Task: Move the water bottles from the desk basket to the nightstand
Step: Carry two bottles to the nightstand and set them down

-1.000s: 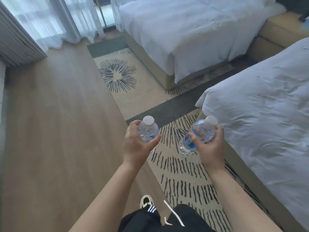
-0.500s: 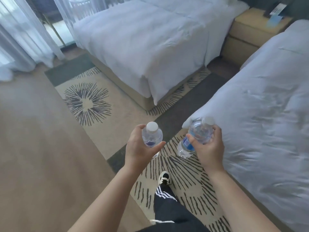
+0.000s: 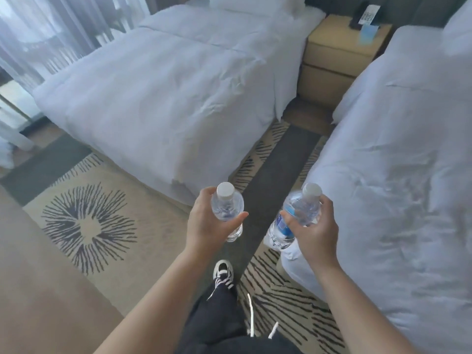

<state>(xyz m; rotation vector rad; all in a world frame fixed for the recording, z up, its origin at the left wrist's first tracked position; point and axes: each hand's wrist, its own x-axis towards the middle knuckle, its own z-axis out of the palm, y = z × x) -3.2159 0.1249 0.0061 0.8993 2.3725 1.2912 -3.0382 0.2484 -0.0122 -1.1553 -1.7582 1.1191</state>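
Two beds flank a clear carpet aisle (image 3: 278,159) that I see running up to the nightstand (image 3: 337,57) at its far end. Left hand (image 3: 207,223) clenches the left bottle (image 3: 227,208), near upright, cap away from me, thumb across its front. Right hand (image 3: 314,226) grasps the right bottle (image 3: 293,215), tilted, cap up-right, base down-left below the fingers.

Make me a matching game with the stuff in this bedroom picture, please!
Things:
1. left hand's water bottle
2. right hand's water bottle
3. nightstand
4. sneaker

Descriptions:
A. between the two beds, at the far end
B. on the rug, black and white
C. blue label showing
D. held nearly upright, white cap up

Pairs: 1-D, 2-C, 3-A, 4-B
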